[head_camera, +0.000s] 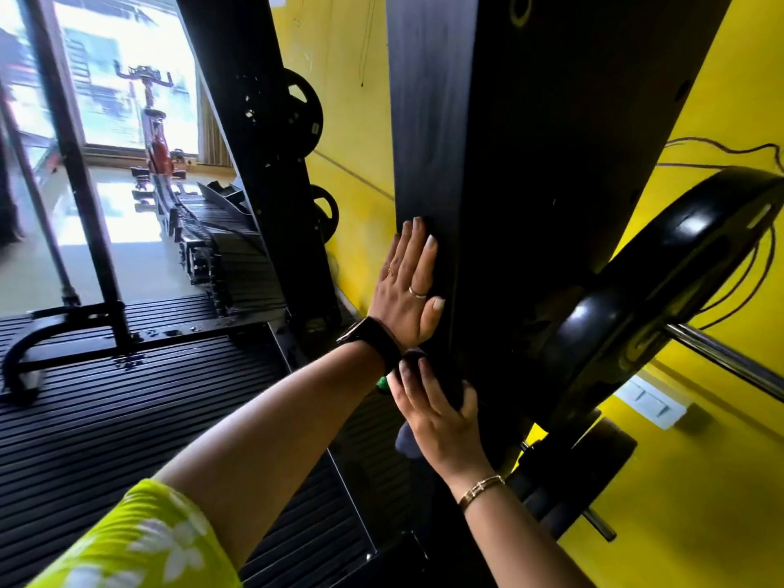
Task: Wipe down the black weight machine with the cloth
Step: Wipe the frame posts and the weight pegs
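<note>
Left hand (pixel 409 282) lies flat, fingers straight, on the tall black metal weight-machine upright (pixel 424 120); just below, right hand (pixel 437 411) curls its fingers over the bunched dark grey cloth (pixel 405 441), pressed to that vertical face

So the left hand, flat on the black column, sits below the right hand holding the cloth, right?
Not quite. In the head view the left hand, flat on the black column, sits above the right hand holding the cloth, not below.

Worn are lime floral sleeve (pixel 140 541), black watch (pixel 373 339) (left), gold bracelet (pixel 481 490)
</note>
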`<action>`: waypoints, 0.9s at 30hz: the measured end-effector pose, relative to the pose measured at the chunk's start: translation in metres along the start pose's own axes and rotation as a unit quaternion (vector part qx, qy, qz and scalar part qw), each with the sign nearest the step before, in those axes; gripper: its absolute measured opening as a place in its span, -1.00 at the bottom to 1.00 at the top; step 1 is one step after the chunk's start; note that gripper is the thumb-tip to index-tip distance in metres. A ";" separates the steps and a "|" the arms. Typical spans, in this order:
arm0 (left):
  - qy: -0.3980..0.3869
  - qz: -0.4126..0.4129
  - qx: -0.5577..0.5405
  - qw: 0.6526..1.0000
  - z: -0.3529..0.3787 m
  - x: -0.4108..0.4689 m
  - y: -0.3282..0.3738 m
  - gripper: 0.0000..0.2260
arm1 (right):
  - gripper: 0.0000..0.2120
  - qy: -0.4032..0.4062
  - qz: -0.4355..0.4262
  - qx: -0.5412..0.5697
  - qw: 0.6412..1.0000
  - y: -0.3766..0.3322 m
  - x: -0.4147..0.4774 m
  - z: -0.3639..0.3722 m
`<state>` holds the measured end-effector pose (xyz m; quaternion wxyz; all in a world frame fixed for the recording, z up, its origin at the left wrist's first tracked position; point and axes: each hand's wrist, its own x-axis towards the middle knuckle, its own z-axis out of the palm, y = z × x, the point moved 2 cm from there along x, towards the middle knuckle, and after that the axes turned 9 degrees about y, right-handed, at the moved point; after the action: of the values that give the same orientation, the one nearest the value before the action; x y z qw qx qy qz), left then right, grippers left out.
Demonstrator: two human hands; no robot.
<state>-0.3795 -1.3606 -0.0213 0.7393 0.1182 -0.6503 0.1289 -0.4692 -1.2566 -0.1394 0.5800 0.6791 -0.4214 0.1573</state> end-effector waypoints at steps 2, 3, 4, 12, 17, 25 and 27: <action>0.003 -0.004 0.011 1.000 0.001 -0.002 0.000 -0.49 | -0.56 -0.010 -0.013 -0.011 1.000 -0.003 -0.011 0.006; 0.003 -0.006 0.015 1.000 0.001 -0.004 0.001 -0.49 | -0.56 -0.020 -0.016 -0.011 1.000 -0.004 -0.018 0.009; 0.005 -0.008 0.019 1.000 0.001 -0.005 0.001 -0.49 | -0.55 -0.028 -0.026 -0.008 0.999 -0.007 -0.027 0.012; 0.007 -0.041 0.022 0.999 0.002 -0.012 0.005 -0.50 | -0.56 -0.017 0.031 0.053 0.998 0.001 -0.064 -0.001; 0.008 -0.038 0.018 0.999 0.005 -0.011 0.005 -0.50 | -0.59 0.057 0.089 0.074 0.992 0.011 -0.024 -0.008; -0.069 0.173 0.042 0.982 -0.003 -0.027 -0.017 -0.46 | -0.54 -0.084 -0.066 -0.032 0.994 -0.023 -0.058 0.028; -0.088 0.200 0.039 0.975 -0.003 -0.043 -0.022 -0.46 | -0.50 -0.127 -0.090 -0.030 0.987 -0.029 -0.070 0.032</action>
<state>-0.3742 -1.3818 -0.0647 0.6331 0.0253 -0.7178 0.2887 -0.4980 -1.2593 -0.2167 0.5532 0.7113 -0.4336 0.0041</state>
